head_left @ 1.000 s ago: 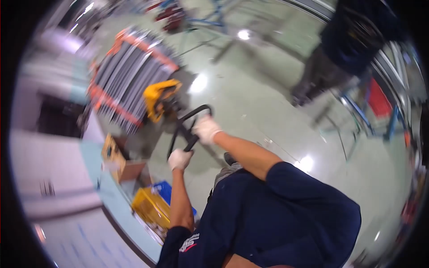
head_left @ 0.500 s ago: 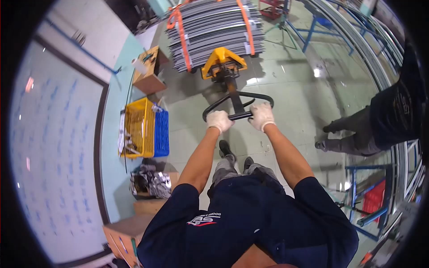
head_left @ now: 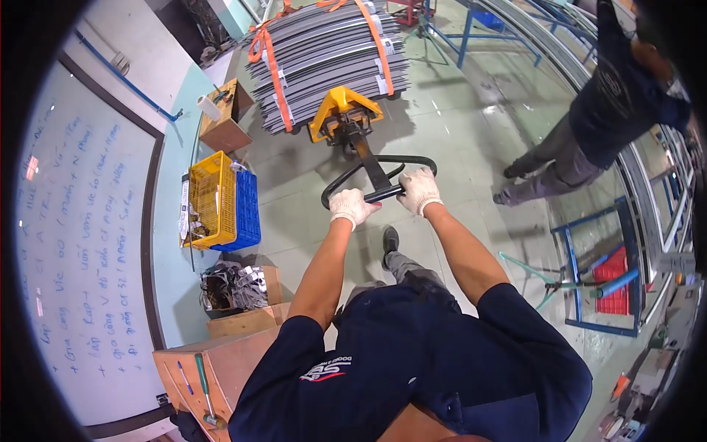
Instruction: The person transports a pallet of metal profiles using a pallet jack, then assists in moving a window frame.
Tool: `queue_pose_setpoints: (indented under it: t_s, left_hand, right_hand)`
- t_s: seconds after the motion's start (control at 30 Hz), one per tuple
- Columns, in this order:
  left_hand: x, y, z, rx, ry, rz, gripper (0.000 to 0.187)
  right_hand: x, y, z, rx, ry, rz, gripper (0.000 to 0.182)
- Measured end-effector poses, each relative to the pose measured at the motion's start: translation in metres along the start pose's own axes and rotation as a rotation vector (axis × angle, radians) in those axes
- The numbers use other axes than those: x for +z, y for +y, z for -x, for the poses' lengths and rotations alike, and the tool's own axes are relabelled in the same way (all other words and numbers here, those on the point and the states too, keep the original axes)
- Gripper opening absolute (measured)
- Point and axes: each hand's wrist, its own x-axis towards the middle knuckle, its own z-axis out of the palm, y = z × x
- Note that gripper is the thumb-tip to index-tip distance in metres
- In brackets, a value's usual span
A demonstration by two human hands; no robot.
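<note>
Basically, nearest is the navy shirt (head_left: 361, 390), with a green-handled hammer (head_left: 202, 377) on a wooden box (head_left: 247, 359) lower left. Ahead, left grip (head_left: 355, 207) and right grip (head_left: 420, 189), both white-gloved, are wrapped round the crossbar of the black loop handle (head_left: 385, 194), left one and right one near opposite ends. Off left on the floor, yellow crate (head_left: 227, 202) right beside blue crate (head_left: 248, 211). Past the handle, its shaft runs to the yellow pallet truck (head_left: 341, 99), centre, upright on the floor; forks hidden. Just behind its yellow body, stack of grey panels (head_left: 331, 62) under orange straps (head_left: 276, 77). Another person (head_left: 607, 103) stands well apart, right, near metal framing (head_left: 626, 163).
</note>
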Motion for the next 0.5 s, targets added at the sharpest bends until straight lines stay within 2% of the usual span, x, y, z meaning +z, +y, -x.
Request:
queue_pose_setpoints:
  t_s: [0.07,0.17,0.23,0.3,0.37,0.4,0.5]
  left_hand:
    - [0.012,0.009,0.029,0.001,0.008,-0.002,0.067]
    - [0.032,0.018,0.07,-0.002,-0.005,-0.019,0.067]
    - [0.046,0.025,0.106,-0.05,0.005,-0.02,0.066]
    - [0.061,0.037,0.136,-0.074,-0.013,-0.016,0.064]
    - [0.08,0.045,0.171,-0.05,0.046,-0.021,0.061]
    - [0.087,0.044,0.192,-0.032,0.09,-0.015,0.052]
    - [0.107,0.028,0.25,-0.03,0.169,0.062,0.043]
  right_hand:
    - [-0.003,-0.004,0.03,0.008,-0.049,0.011,0.03]
    - [0.004,-0.011,0.081,-0.019,0.007,0.012,0.03]
    - [0.0,-0.017,0.114,0.016,-0.1,0.013,0.031]
    - [0.0,-0.014,0.152,-0.058,-0.017,-0.028,0.032]
    - [-0.001,-0.017,0.189,-0.073,-0.049,-0.017,0.035]
    - [-0.004,-0.024,0.205,-0.056,-0.086,-0.011,0.038]
    - [-0.005,-0.06,0.248,-0.06,-0.146,0.035,0.042]
